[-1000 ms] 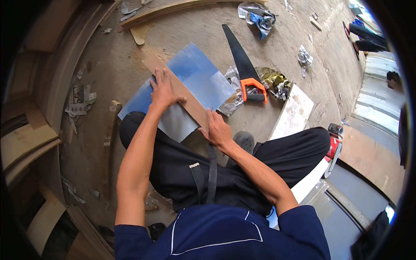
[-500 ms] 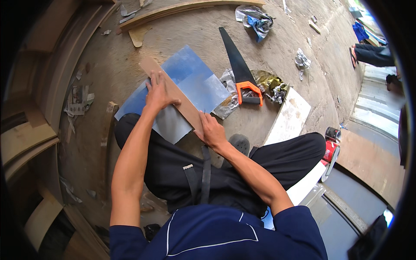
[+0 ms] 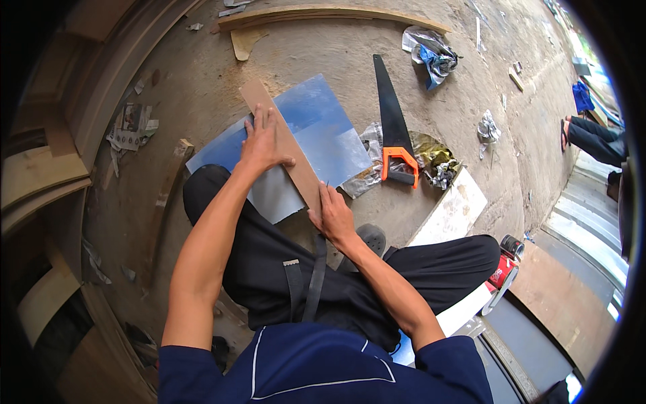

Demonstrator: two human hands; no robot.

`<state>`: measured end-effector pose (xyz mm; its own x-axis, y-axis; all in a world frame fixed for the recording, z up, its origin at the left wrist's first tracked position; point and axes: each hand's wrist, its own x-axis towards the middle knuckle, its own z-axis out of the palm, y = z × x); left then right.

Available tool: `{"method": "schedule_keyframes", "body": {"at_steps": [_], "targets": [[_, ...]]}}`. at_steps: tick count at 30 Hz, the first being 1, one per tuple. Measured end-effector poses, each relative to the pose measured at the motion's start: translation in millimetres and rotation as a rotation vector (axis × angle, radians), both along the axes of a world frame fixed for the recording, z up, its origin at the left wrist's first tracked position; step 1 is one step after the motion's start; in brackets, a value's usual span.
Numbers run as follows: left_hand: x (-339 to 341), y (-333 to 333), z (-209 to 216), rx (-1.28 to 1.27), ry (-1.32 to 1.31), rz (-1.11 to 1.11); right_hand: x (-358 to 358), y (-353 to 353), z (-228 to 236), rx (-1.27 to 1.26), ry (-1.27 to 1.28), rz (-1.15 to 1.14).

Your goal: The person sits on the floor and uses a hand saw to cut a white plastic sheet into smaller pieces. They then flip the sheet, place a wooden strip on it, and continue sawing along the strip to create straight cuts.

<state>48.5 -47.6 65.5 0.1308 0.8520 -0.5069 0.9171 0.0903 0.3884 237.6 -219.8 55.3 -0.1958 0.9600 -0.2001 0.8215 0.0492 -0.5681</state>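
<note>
A flat brown wooden strip (image 3: 291, 145) lies slantwise across a shiny bluish sheet (image 3: 323, 128) on the ground in front of my crossed legs. My left hand (image 3: 264, 145) rests on the strip's left edge and face, fingers stretched and thumb spread out, pressing it down. At the strip's near end is my right hand (image 3: 335, 217), its fingers bent together and thumb touching the wood. A thin dark point sticks up by its fingertips; the rest of that thing is hidden. The near edge of the sheet looks jagged.
Right of the sheet lies a handsaw (image 3: 393, 121) with an orange and black handle, on crumpled foil wrappers (image 3: 434, 158). A white board (image 3: 451, 209) and cans (image 3: 503, 269) are by my right knee. Wooden frames (image 3: 47, 195) stand left. Another person's legs (image 3: 595, 140) show far right.
The whole view has shifted, so the sheet, strip and saw appear farther right. Both hands keep about the same places on the strip.
</note>
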Motion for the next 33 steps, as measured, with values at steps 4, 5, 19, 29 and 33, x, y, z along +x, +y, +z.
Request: {"method": "schedule_keyframes", "body": {"at_steps": [4, 5, 19, 29, 33], "targets": [[0, 0, -2, 0.007, 0.006, -0.008, 1, 0, -1, 0.002, 0.005, 0.009], [-1, 0, -2, -0.002, 0.007, -0.005, 1, 0, -1, 0.004, 0.01, 0.01], [1, 1, 3, -0.006, -0.002, 0.003, 2, 2, 1, 0.028, 0.004, 0.011], [4, 3, 15, -0.056, 0.035, 0.015, 10, 109, 9, 0.02, 0.303, -0.092], [6, 5, 19, -0.082, 0.067, 0.014, -17, 167, -6, -0.079, 0.484, -0.235]]}}
